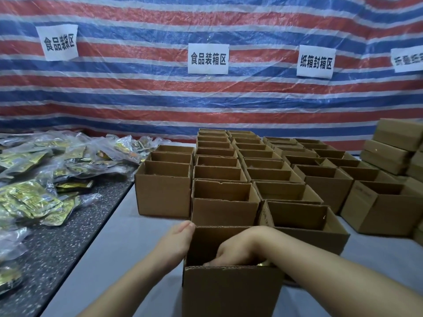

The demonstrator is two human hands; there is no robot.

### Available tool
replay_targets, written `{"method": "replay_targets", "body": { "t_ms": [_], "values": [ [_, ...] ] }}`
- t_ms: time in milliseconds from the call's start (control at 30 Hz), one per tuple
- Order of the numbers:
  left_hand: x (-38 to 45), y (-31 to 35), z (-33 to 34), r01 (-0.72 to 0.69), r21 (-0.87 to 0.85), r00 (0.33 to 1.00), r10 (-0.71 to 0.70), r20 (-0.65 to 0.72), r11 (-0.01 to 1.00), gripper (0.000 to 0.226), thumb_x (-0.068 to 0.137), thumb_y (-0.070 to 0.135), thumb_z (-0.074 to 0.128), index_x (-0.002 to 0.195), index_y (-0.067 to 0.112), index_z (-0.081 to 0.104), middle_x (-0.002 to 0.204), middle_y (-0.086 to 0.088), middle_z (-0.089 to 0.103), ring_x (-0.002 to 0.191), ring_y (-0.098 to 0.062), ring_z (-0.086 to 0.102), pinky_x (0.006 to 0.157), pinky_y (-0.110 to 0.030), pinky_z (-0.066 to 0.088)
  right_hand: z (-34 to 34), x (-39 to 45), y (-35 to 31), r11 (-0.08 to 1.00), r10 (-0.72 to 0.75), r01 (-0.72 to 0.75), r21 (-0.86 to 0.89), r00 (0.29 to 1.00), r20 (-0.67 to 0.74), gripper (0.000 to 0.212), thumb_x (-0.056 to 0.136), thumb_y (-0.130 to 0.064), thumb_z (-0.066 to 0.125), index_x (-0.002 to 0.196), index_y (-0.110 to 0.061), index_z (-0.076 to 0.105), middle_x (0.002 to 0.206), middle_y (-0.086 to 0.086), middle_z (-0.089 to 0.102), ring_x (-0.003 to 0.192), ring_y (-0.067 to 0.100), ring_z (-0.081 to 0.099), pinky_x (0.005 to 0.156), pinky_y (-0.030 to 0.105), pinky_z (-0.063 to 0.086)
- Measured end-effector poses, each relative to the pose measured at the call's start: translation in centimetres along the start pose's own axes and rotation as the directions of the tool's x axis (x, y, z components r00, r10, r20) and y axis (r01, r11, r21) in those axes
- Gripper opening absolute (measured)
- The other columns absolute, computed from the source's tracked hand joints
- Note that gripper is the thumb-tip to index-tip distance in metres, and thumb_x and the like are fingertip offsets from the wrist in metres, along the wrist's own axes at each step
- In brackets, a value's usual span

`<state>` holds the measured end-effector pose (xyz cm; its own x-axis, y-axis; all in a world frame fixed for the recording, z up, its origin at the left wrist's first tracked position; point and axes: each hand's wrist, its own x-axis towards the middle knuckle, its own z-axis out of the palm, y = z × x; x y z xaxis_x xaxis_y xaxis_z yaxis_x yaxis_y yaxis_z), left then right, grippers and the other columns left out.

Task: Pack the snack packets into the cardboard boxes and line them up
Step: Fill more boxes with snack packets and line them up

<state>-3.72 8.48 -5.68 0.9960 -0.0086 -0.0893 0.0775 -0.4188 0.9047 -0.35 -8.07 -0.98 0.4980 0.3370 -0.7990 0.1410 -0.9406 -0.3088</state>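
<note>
- Nearest box [231, 291]: open, corrugated brown cardboard, on the smooth grey desk [119, 243].
- Left hand [176, 241]: flat against its left wall.
- Right hand [231, 252]: reaches inside; its grip cannot be told.
- Packets [29, 197]: crinkly gold foil, heaped at left.
- More boxes [219, 172]: in rows behind.

The boxes [224, 202] are made of matt corrugated cardboard; the packets [29, 200] are wrapped in glossy, crinkled plastic film.
</note>
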Motion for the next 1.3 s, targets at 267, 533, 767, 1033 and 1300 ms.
{"method": "replay_targets", "body": {
  "t_ms": [267,533,767,1033,1300],
  "values": [
    [-0.8,1.0,-0.1,0.027,0.004,1.0,-0.027,-0.004,1.0,0.04,0.107,0.034,0.032,0.108,0.008,0.063,0.109,-0.021,0.063,0.099,-0.026,0.061,0.073,-0.028,0.046,1.4,-3.1,0.8,0.946,0.06,-0.051,0.321,0.998,-0.018,0.055,0.104,-0.06,0.034,0.132,-0.021,0.061,0.141,0.008,0.06,0.124,0.02,0.059,0.099,0.031,0.045],
    [-1.2,2.0,-1.1,0.114,-0.133,0.993,-0.112,0.021,0.984,0.034,0.103,0.046,0.042,0.112,0.02,0.062,0.115,-0.01,0.064,0.109,-0.025,0.061,0.093,-0.044,0.054,4.1,-5.8,1.4,0.962,-0.268,0.153,-0.225,0.681,-0.681,0.048,0.098,-0.067,0.04,0.101,-0.027,0.066,0.1,-0.007,0.062,0.092,0.009,0.06,0.078,0.029,0.052],
    [-1.4,1.9,0.9,0.043,0.034,0.999,-0.044,0.015,0.998,0.049,0.105,0.026,0.041,0.151,0.03,0.025,0.143,-0.005,0.046,0.118,-0.019,0.052,0.095,-0.028,0.046,4.5,-5.7,5.5,0.92,-0.303,0.089,-0.383,0.781,-0.546,0.096,0.079,-0.08,0.059,0.156,-0.049,0.011,0.166,-0.013,-0.019,0.151,0.015,-0.023,0.111,0.036,-0.016],
    [-1.7,-1.8,-5.5,0.081,0.114,0.99,-0.066,-0.128,0.99,0.061,0.1,0.005,0.03,0.151,0.038,0.026,0.13,-0.002,0.053,0.091,-0.013,0.06,0.068,-0.023,0.05,4.5,-0.4,-0.8,0.844,-0.413,0.053,-0.533,0.698,-0.585,0.069,0.092,-0.037,0.07,0.151,-0.038,0.035,0.167,0.006,-0.016,0.152,0.031,-0.021,0.111,0.045,-0.017],
    [3.9,-5.0,-14.1,0.245,0.089,0.917,-0.201,-0.345,0.965,0.053,0.099,0.023,0.043,0.15,0.022,0.028,0.124,-0.003,0.059,0.076,-0.012,0.059,0.053,-0.026,0.047,0.3,4.8,-9.8,0.762,-0.441,-0.061,-0.645,0.68,-0.586,0.067,0.094,-0.043,0.066,0.152,-0.023,0.04,0.167,0.021,-0.001,0.154,0.04,-0.001,0.124,0.055,0.0]
  ]
}}
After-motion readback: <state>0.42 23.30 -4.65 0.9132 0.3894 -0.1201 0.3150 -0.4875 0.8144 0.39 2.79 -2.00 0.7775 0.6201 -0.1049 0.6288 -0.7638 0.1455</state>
